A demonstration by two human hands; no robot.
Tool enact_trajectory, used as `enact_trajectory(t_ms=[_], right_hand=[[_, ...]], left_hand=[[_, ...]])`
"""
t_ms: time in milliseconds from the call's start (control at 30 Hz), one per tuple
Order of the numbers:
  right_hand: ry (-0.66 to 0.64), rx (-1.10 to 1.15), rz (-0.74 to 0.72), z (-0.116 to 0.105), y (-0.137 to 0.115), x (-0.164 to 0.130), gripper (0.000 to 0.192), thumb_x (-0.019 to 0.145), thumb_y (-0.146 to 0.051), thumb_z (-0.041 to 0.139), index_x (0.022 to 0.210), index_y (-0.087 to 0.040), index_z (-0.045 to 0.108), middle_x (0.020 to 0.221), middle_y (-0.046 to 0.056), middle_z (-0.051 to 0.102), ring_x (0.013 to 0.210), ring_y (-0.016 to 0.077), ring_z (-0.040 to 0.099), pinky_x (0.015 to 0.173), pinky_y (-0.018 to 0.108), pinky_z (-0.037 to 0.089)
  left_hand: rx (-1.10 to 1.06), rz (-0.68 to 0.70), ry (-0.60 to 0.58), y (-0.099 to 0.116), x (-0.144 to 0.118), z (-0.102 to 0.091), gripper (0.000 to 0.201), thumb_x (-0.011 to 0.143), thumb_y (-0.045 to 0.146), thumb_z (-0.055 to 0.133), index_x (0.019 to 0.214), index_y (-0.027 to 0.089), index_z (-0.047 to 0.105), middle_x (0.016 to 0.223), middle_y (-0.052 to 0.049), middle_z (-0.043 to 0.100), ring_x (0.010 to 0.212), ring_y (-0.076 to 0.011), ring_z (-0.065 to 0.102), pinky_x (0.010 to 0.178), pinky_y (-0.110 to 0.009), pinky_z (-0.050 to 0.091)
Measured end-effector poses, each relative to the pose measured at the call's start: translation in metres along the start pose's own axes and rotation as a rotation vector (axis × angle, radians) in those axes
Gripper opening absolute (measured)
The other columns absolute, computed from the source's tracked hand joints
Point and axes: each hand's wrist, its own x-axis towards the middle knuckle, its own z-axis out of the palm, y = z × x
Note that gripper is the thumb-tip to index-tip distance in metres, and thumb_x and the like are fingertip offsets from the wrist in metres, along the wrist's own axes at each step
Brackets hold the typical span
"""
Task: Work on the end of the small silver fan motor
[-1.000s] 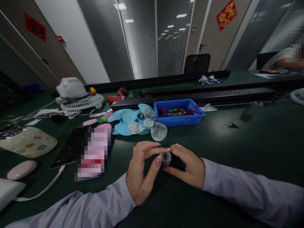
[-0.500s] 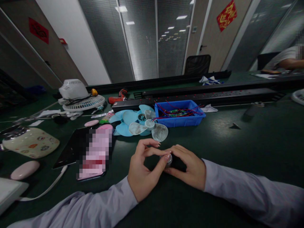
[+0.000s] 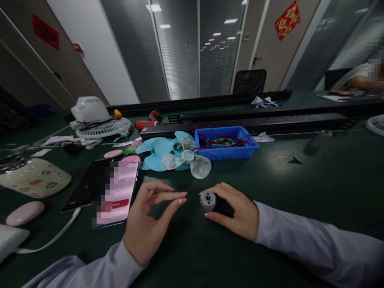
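Observation:
My right hand (image 3: 233, 210) rests on the dark green table (image 3: 300, 188) and grips a small grey cylindrical motor (image 3: 208, 200), whose round end faces left. My left hand (image 3: 150, 224) hovers to the left of it, a short gap away, thumb and forefinger pinched close together; whether a tiny part sits between them I cannot tell. A phone with a pink screen (image 3: 118, 194) lies just left of my left hand.
Light blue and white fan blades (image 3: 177, 156) lie behind my hands, beside a blue bin of red wires (image 3: 225, 143). A white fan grille and housing (image 3: 96, 120), a red drill (image 3: 148, 119), pink pebbles and a patterned case sit left. A person sits far right.
My left hand has pulled away leftward from the motor's end, which now shows. My right hand has kept its hold and stayed in place.

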Motion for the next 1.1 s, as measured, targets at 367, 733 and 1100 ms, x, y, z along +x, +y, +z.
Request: enact_trajectory(t_ms=[367, 733, 1100], right_hand=[[-0.012, 0.007, 0.016, -0.001, 0.000, 0.000, 0.033, 0.079, -0.026, 0.068, 0.109, -0.019, 0.057, 0.101, 0.005, 0.063, 0.094, 0.0209, 0.055, 0.083, 0.037, 0.043], [-0.002, 0.003, 0.005, 0.000, 0.000, 0.001, 0.032, 0.079, -0.026, 0.069, 0.107, -0.018, 0.057, 0.099, 0.005, 0.063, 0.091, 0.0207, 0.055, 0.081, 0.036, 0.042], [0.028, -0.003, -0.066, 0.002, 0.004, 0.000, 0.028, 0.079, -0.025, 0.068, 0.104, -0.017, 0.057, 0.093, 0.005, 0.062, 0.086, 0.0190, 0.054, 0.077, 0.034, 0.041]], left_hand=[[0.386, -0.126, -0.349, -0.024, -0.019, -0.038, 0.044, 0.075, 0.046, 0.069, 0.112, 0.024, 0.057, 0.109, -0.008, 0.068, 0.109, -0.0279, 0.063, 0.093, -0.049, 0.051], [0.162, 0.041, -0.038, -0.011, -0.014, -0.003, 0.031, 0.077, 0.019, 0.071, 0.101, 0.025, 0.053, 0.090, 0.000, 0.070, 0.091, -0.0182, 0.066, 0.087, -0.036, 0.051], [-0.019, 0.326, 0.006, 0.000, 0.003, 0.045, 0.038, 0.074, 0.005, 0.071, 0.101, 0.022, 0.050, 0.086, -0.001, 0.067, 0.092, -0.0185, 0.055, 0.082, -0.035, 0.046]])
